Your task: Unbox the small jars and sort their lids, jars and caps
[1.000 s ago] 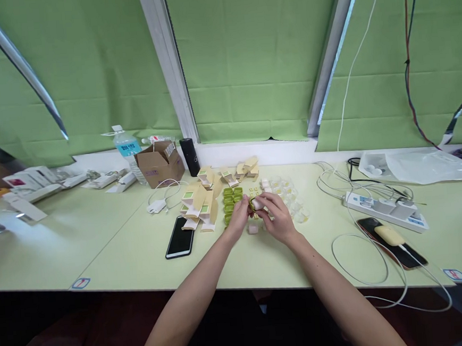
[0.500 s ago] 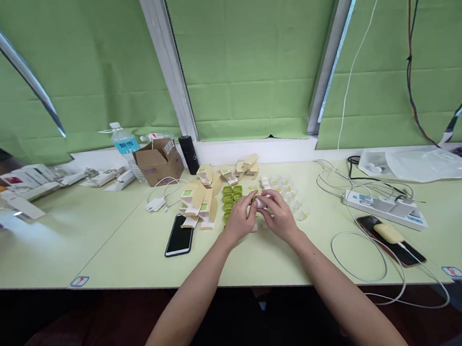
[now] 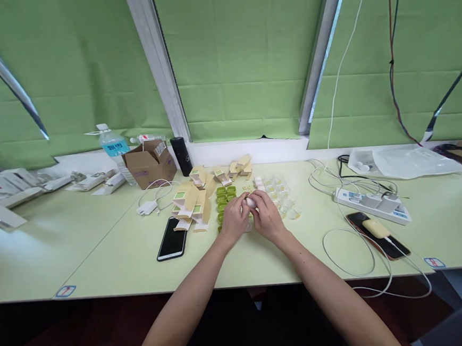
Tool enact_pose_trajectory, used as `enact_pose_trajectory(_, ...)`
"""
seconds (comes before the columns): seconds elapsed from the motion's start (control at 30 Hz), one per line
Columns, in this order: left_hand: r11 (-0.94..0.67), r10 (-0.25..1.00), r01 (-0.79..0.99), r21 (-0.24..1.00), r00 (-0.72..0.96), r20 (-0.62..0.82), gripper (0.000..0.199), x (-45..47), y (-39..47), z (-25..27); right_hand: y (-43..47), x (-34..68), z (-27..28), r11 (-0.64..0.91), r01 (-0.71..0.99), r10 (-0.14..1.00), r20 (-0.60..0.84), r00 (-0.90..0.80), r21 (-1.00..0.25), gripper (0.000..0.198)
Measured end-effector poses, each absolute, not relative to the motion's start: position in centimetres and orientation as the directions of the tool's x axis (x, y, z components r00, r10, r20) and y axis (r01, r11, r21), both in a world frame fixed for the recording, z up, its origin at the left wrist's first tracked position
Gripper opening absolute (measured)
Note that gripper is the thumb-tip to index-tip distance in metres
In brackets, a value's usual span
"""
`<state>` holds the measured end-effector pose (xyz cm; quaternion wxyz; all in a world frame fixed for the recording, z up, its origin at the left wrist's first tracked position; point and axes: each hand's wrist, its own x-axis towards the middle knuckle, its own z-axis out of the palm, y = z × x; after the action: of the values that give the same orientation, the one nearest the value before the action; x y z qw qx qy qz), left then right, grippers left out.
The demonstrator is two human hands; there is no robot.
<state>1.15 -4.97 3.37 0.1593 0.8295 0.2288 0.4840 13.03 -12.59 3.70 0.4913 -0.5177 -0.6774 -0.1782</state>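
My left hand point(image 3: 234, 217) and my right hand point(image 3: 268, 214) meet over the table, fingers closed around a small white rounded piece point(image 3: 251, 202). Its exact kind is too small to make out, and the fingertips cover part of it. Beside my left hand stand rows of small green cups point(image 3: 221, 199), some hidden behind the fingers. Clear plastic cups with yellowish bottoms point(image 3: 282, 189) cluster to the right of my right hand. Beyond the hands lie a few tiny yellow pieces point(image 3: 247, 187) and some pale pink pieces point(image 3: 259, 182).
Opened small cartons point(image 3: 191, 200) lie left of the green cups, near a black phone point(image 3: 171, 239). A cardboard box point(image 3: 150, 166), black cylinder point(image 3: 181, 156) and water bottle point(image 3: 116, 149) stand behind. At right are a power strip point(image 3: 371, 205), another phone point(image 3: 396, 242) and looped cables.
The view has shifted slightly, so the table's things sit farther left. Both hands stay together on the white piece, which now shows a little more between the fingertips.
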Motion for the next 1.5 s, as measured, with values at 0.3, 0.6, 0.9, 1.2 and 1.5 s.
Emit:
enact_pose_trajectory(0.3, -0.827, 0.559, 0.247, 0.505, 0.456, 0.692, 0.033, 0.6, -4.7, 4.0, -12.6, 13.7, 3.6, 0.436, 0.843, 0.575, 0.818, 0.009, -0.315, 0.033)
enact_pose_trajectory(0.6, -0.859, 0.512, 0.302, 0.413, 0.495, 0.702, 0.024, 0.2, -4.3, 4.6, -12.7, 14.4, 3.6, 0.447, 0.845, 0.614, 0.788, -0.05, -0.295, 0.041)
enact_pose_trajectory(0.9, -0.836, 0.543, 0.251, 0.488, 0.506, 0.67, 0.028, 0.2, -4.7, 4.9, -12.8, 14.2, 4.1, 0.432, 0.844, 0.612, 0.79, -0.015, -0.318, 0.035)
enact_pose_trajectory(1.2, -0.772, 0.573, 0.114, 0.626, 0.552, 0.606, 0.043, -0.3, -4.6, 5.0, -12.7, 15.0, 4.5, 0.453, 0.597, 0.689, 0.685, 0.236, -0.662, 0.026)
enact_pose_trajectory(1.5, -0.683, 0.718, 0.154, 0.714, 0.32, 0.618, 0.044, -0.8, -3.7, 4.9, -13.8, 17.4, 6.3, 0.398, 0.518, 0.589, 0.644, 0.488, -0.757, 0.031)
